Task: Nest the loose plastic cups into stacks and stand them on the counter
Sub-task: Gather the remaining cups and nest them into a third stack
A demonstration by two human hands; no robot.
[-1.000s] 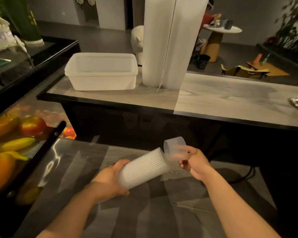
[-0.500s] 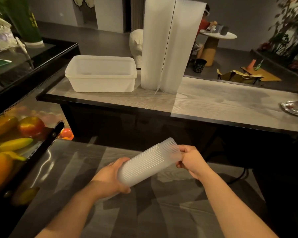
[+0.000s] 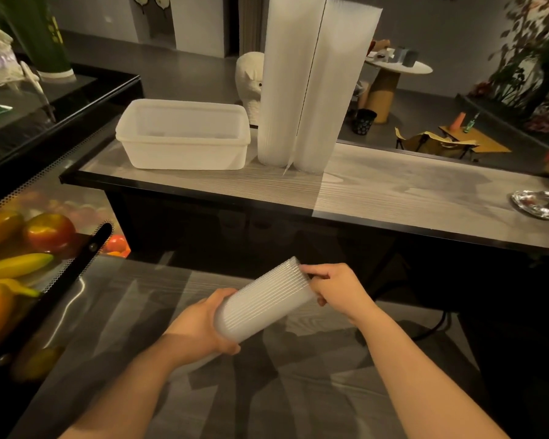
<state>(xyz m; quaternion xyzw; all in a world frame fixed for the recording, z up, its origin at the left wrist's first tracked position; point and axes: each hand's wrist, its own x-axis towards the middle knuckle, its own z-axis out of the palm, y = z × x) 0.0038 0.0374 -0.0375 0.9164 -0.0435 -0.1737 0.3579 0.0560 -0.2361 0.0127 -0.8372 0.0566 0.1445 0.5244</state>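
Now Seated: Last Cup Pushed Home

A second ago a loose cup hung just off the short stack (image 3: 262,307); now it sits nested. The left hand (image 3: 203,327) grips the base, the right hand (image 3: 333,288) pinches the rim, well below the counter (image 3: 393,198) beside the tall stacks (image 3: 314,83). Standing it up comes next.

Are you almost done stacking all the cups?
Partly. Two tall stacks already stand on the counter. A shorter stack is in hand: the left hand holds its lower end and the right hand grips its top. It lies tilted, not yet on the counter. The white tub looks empty, though I can't be sure.
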